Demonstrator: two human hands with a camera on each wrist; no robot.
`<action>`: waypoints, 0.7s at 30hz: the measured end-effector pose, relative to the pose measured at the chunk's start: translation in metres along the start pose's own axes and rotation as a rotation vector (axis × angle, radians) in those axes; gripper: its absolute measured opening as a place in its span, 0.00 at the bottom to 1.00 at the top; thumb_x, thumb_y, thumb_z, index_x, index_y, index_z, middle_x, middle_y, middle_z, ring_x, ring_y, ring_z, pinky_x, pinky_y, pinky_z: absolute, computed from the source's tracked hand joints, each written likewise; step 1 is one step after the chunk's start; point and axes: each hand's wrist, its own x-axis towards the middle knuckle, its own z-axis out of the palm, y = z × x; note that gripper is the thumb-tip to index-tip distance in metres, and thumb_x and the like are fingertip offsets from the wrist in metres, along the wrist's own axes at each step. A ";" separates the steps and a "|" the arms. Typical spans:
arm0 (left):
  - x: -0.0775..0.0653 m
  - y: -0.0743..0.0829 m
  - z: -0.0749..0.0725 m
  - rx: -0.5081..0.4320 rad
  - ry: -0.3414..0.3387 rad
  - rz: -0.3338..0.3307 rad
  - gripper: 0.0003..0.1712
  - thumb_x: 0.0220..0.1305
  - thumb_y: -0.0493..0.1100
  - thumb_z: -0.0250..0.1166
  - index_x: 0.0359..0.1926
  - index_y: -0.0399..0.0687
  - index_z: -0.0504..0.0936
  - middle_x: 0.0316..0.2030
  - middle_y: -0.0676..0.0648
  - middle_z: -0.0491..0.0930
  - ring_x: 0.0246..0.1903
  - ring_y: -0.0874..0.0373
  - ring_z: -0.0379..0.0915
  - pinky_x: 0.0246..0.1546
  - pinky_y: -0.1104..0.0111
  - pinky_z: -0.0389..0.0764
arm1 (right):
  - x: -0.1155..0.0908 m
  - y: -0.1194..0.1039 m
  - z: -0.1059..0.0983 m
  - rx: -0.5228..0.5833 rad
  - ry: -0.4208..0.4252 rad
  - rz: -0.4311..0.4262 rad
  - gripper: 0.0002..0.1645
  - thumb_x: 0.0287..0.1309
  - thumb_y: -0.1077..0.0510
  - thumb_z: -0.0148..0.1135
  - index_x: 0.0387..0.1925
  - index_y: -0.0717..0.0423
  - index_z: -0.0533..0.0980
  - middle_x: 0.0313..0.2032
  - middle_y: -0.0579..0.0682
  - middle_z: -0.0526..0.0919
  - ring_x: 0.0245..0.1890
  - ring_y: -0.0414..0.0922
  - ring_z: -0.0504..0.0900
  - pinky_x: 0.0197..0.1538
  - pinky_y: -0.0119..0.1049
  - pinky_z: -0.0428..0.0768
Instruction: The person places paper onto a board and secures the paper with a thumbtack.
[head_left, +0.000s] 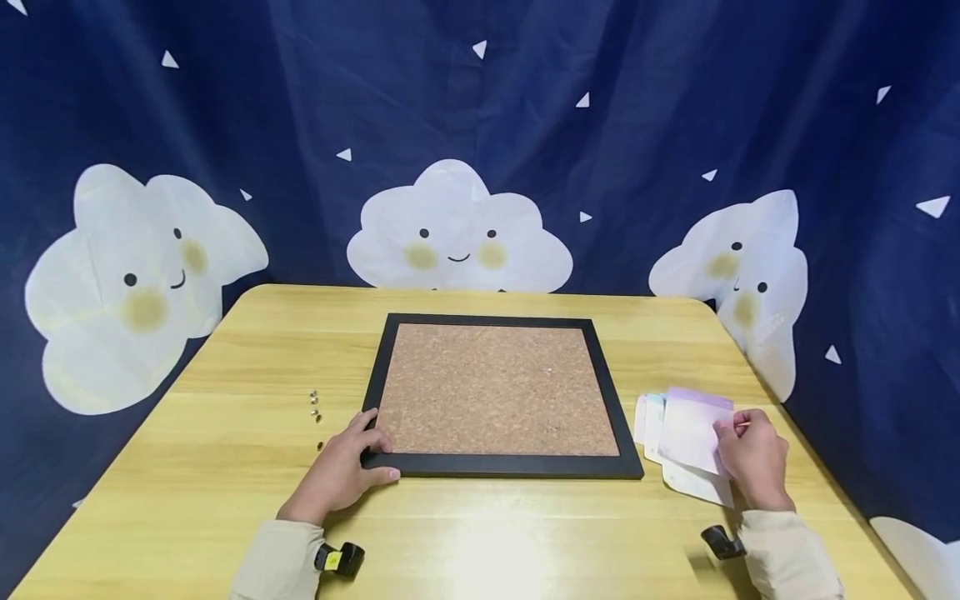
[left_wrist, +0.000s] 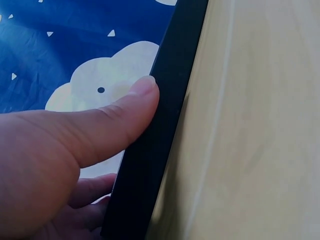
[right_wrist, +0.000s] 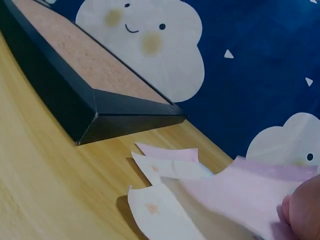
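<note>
A cork board (head_left: pixel 498 392) in a black frame lies flat on the table. My left hand (head_left: pixel 341 467) grips the frame's near left corner, the thumb along the front side and the fingers over the left edge. In the left wrist view the thumb presses on the black frame (left_wrist: pixel 165 105), and the other fingers are partly hidden behind it. To the right of the board, my right hand (head_left: pixel 756 462) pinches the right edge of a pale note paper (head_left: pixel 693 429) with a lilac top band. This sheet is lifted a little above several other note papers (right_wrist: pixel 155 205).
Several small metallic push pins (head_left: pixel 315 400) lie left of the board on the wooden table (head_left: pixel 480 533). A dark blue curtain (head_left: pixel 420 92) with smiling clouds hangs behind the table and along its sides.
</note>
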 end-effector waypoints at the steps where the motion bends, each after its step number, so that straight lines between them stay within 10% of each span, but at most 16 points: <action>1: 0.000 -0.001 0.000 -0.001 0.000 0.002 0.15 0.50 0.45 0.76 0.31 0.58 0.75 0.67 0.30 0.60 0.65 0.28 0.55 0.58 0.37 0.62 | 0.000 0.000 0.000 0.007 0.017 0.000 0.14 0.64 0.56 0.57 0.37 0.66 0.68 0.28 0.60 0.77 0.34 0.61 0.73 0.34 0.46 0.67; 21: 0.000 -0.003 0.000 -0.006 0.007 0.007 0.14 0.50 0.46 0.77 0.30 0.58 0.76 0.67 0.30 0.61 0.63 0.27 0.57 0.57 0.37 0.63 | 0.001 -0.021 0.012 0.150 0.044 0.016 0.11 0.63 0.56 0.60 0.42 0.60 0.78 0.38 0.58 0.82 0.31 0.42 0.76 0.35 0.34 0.69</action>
